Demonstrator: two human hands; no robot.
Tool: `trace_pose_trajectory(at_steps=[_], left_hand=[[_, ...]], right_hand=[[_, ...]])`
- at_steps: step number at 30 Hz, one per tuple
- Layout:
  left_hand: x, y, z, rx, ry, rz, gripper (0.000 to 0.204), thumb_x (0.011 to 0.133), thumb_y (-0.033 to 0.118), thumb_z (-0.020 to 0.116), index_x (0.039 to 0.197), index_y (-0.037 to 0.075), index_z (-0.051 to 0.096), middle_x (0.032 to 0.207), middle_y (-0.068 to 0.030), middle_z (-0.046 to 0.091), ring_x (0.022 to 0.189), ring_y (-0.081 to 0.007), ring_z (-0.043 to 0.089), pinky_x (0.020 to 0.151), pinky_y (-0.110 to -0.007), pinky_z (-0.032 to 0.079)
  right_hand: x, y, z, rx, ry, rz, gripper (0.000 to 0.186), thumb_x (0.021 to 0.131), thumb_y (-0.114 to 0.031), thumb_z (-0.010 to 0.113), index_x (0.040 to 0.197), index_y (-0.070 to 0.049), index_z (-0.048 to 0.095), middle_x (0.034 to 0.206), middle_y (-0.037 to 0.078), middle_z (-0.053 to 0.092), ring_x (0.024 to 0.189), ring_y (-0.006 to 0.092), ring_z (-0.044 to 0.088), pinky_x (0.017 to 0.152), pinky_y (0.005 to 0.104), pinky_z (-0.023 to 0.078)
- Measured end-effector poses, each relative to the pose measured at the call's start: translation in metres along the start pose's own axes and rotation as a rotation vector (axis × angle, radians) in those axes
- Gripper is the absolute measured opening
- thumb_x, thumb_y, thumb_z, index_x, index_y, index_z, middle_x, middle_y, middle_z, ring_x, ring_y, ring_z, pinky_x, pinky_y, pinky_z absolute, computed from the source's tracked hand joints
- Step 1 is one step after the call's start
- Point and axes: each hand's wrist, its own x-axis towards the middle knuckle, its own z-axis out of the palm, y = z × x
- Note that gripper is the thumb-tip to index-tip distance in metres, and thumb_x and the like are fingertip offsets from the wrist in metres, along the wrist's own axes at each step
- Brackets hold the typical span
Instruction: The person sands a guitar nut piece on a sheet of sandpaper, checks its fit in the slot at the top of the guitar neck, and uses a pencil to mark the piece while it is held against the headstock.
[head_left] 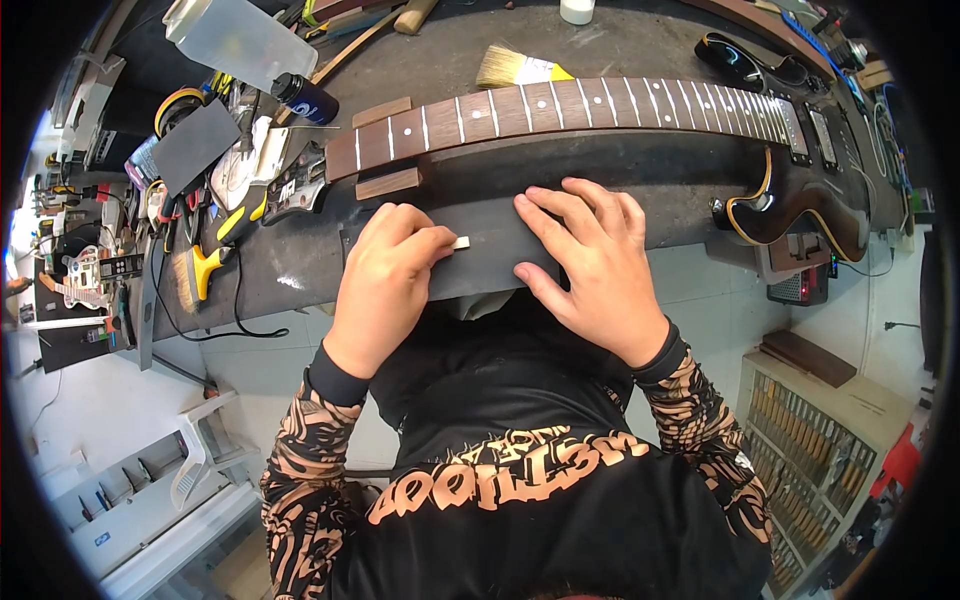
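Note:
My left hand (392, 268) is closed, its thumb and fingertips pinching a small white guitar nut (461, 243). Only one end of the nut shows past the fingers. Beneath it a dark grey sheet, which looks like sandpaper (485, 268), lies at the bench's near edge. My right hand (594, 262) rests on the right part of this sheet with fingers spread, holding nothing. Just beyond both hands, a dark electric guitar (800, 205) lies across the bench. Its fretboard (510, 112) faces up, with the headstock end to the left. Wooden blocks (388, 184) sit beside the neck.
A flat brush (520, 68) lies behind the neck. To the left are a dark bottle (305, 98), a translucent container (240, 45), a yellow-handled brush (200, 275), a black cable (250, 330) and cluttered hand tools. A rack of files (810, 440) stands below right.

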Motion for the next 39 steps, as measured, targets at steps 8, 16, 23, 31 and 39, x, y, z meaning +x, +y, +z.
trace_pose_trajectory(at_steps=[8, 16, 23, 31, 39], left_hand=[[0.015, 0.007, 0.014, 0.023, -0.029, 0.117, 0.017, 0.086, -0.004, 0.081, 0.100, 0.004, 0.075, 0.092, -0.0106, 0.064, 0.091, -0.0337, 0.066, 0.080, -0.044, 0.055], [0.029, 0.013, 0.028, -0.002, -0.006, 0.177, 0.015, 0.086, -0.004, 0.079, 0.098, 0.002, 0.072, 0.094, -0.0120, 0.063, 0.092, -0.0347, 0.065, 0.080, -0.045, 0.055], [0.001, -0.010, -0.001, 0.023, -0.005, 0.045, 0.015, 0.086, -0.004, 0.079, 0.099, 0.002, 0.075, 0.094, -0.0120, 0.067, 0.091, -0.0346, 0.068, 0.080, -0.045, 0.056], [0.006, -0.014, 0.003, 0.036, -0.019, 0.094, 0.016, 0.086, -0.004, 0.080, 0.100, 0.002, 0.075, 0.098, -0.0116, 0.069, 0.095, -0.0340, 0.069, 0.081, -0.044, 0.057], [0.024, 0.004, 0.024, -0.018, -0.027, 0.190, 0.017, 0.086, -0.004, 0.078, 0.101, 0.002, 0.074, 0.099, -0.0123, 0.068, 0.095, -0.0351, 0.068, 0.084, -0.046, 0.057]], right_hand=[[-0.001, 0.001, 0.001, 0.016, -0.019, 0.028, 0.065, 0.093, -0.034, 0.086, 0.153, -0.015, 0.070, 0.153, 0.003, 0.066, 0.149, 0.0319, 0.050, 0.125, 0.0544, 0.032], [0.001, -0.001, -0.001, 0.003, -0.009, 0.016, 0.065, 0.093, -0.036, 0.087, 0.151, -0.014, 0.070, 0.153, 0.002, 0.066, 0.148, 0.0311, 0.051, 0.124, 0.0540, 0.033], [0.001, -0.001, 0.001, -0.010, -0.001, 0.009, 0.064, 0.093, -0.037, 0.087, 0.150, -0.013, 0.070, 0.152, 0.002, 0.065, 0.148, 0.0309, 0.051, 0.124, 0.0540, 0.034], [0.000, 0.000, -0.001, -0.022, -0.014, 0.026, 0.064, 0.093, -0.036, 0.087, 0.150, -0.014, 0.070, 0.152, 0.002, 0.065, 0.149, 0.0310, 0.051, 0.124, 0.0543, 0.034], [0.002, 0.000, -0.003, -0.011, -0.024, 0.021, 0.064, 0.093, -0.036, 0.087, 0.150, -0.014, 0.069, 0.152, 0.002, 0.065, 0.149, 0.0317, 0.050, 0.125, 0.0552, 0.034]])
